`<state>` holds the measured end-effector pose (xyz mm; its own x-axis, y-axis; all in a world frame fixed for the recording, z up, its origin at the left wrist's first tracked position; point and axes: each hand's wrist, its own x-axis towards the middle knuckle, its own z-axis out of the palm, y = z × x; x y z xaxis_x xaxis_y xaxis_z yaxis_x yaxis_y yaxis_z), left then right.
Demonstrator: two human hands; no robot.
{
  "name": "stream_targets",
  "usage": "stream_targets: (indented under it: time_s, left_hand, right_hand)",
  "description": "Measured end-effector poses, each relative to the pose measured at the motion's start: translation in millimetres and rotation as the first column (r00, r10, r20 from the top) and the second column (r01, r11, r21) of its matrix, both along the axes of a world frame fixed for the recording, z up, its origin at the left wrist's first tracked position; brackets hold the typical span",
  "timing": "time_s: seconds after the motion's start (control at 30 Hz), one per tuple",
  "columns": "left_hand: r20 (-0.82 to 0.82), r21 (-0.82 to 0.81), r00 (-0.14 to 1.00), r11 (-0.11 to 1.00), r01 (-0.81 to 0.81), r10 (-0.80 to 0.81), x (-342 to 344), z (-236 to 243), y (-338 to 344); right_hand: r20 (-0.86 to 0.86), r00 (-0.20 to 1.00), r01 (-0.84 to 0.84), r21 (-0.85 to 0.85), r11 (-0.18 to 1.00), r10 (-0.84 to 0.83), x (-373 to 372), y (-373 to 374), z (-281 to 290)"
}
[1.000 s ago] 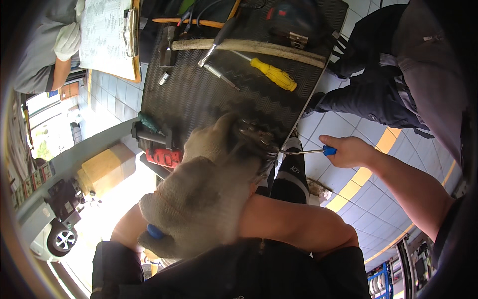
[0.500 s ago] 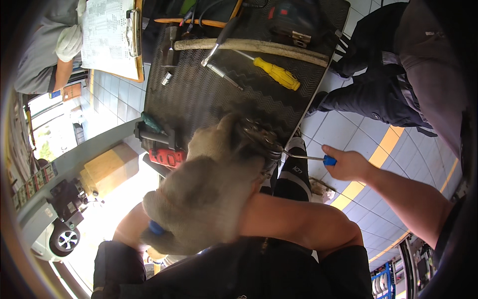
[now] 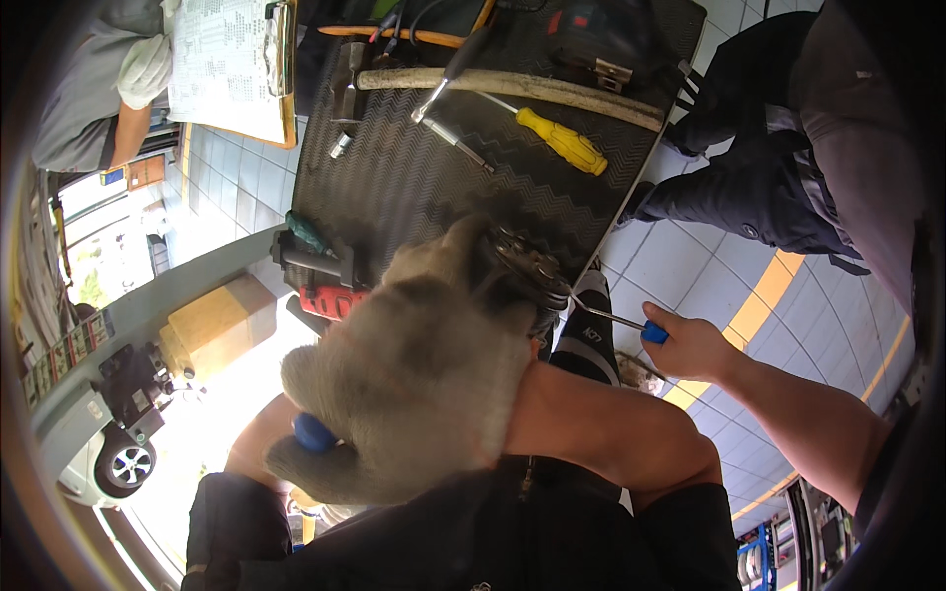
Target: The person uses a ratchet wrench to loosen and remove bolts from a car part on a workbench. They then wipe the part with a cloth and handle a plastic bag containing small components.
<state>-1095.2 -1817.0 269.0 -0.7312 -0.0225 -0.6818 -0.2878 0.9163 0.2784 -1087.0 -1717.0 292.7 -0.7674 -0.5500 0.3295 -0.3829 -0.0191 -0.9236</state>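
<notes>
In the middle, my right hand (image 3: 414, 379), in a grey knit glove, is closed around a blue-handled tool (image 3: 313, 431). Only the rounded handle end shows; the rest is hidden. My right forearm crosses in front of my left wrist. Beyond it, my gloved left hand (image 3: 429, 261) grips a round dark metal part (image 3: 532, 266) at the table's near edge, its fingers partly covered by the right glove. From the right, a co-worker's bare hand (image 3: 690, 343) holds a blue-handled screwdriver-like tool (image 3: 613, 317), its shaft reaching the metal part's rim.
On the black ribbed table mat (image 3: 394, 187) lie a long-handled hammer (image 3: 512, 87), a yellow screwdriver (image 3: 562, 141), a ratchet (image 3: 448, 84), a socket (image 3: 341, 146) and a red tool (image 3: 330, 301). A person with a clipboard (image 3: 232, 79) stands far left; another's legs (image 3: 739, 202) are at right.
My view has shifted slightly. My right hand has moved a little up the picture, still around the blue handle. The co-worker's hand has dropped slightly, tilting its tool.
</notes>
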Motion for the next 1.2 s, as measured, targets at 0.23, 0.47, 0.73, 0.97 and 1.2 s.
stream_targets:
  time_s: [0.23, 0.47, 0.73, 0.97, 1.2]
  left_hand:
    - [-0.007, 0.019, 0.997, 0.997, 0.073, -0.073, 1, -7, -8]
    - [0.015, -0.01, 0.998, 0.998, 0.063, -0.062, 3, -12, -12]
    - [0.042, -0.015, 0.998, 0.999, 0.048, -0.047, -2, -7, -5]
    - [0.059, -0.024, 0.997, 0.999, 0.044, -0.043, -6, -4, 0]
    - [0.073, -0.03, 0.997, 0.999, 0.035, -0.032, -3, -7, -1]
  right_hand:
    - [0.038, 0.999, -0.033, 0.01, 0.999, 0.033, 1, 5, 0]
    - [-0.011, 0.997, 0.074, -0.046, 0.996, -0.074, 0, 4, -1]
    - [0.094, 0.992, -0.082, -0.041, 0.996, 0.086, -10, 13, 5]
    - [0.088, 0.992, -0.096, 0.028, 0.995, 0.093, -6, 8, 5]
    - [0.112, 0.982, -0.154, 0.035, 0.987, 0.149, -18, 13, 2]
